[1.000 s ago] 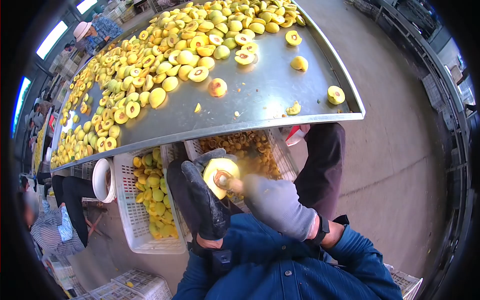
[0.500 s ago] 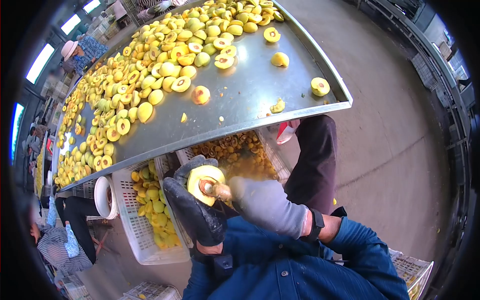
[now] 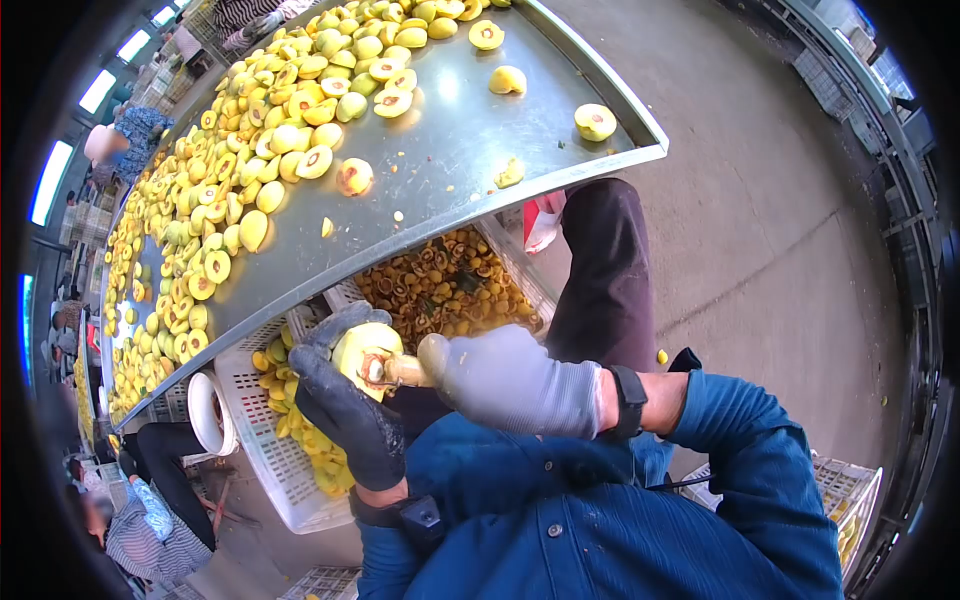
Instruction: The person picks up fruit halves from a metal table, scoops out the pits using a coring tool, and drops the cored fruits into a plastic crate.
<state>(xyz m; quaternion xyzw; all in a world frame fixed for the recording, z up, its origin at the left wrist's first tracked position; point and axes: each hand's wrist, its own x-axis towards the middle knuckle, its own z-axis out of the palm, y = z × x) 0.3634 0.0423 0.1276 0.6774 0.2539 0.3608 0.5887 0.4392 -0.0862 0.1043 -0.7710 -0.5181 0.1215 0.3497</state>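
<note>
My left hand (image 3: 352, 420), in a dark glove, cups a yellow peach half (image 3: 352, 350) with its cut face turned toward my right hand. My right hand (image 3: 515, 382), in a grey glove, grips a pitting knife by its short wooden handle (image 3: 406, 371). The tool's tip meets the reddish-brown pit area in the middle of the peach half; the blade itself is mostly hidden. Both hands are above my lap, just in front of the metal table's (image 3: 440, 215) near edge.
Many peach halves (image 3: 300, 135) are heaped on the table. Below it are a crate (image 3: 535, 285) of pits and scraps and a white crate (image 3: 300, 515) of yellow peach pieces. A white bucket (image 3: 210, 412) stands left; another crate (image 3: 860, 480) is at right. Other people sit at left.
The camera view has shifted, so the table and crates appear further up and left. Both hands keep their hold, and the peach half is turned slightly, the tool still at its centre.
</note>
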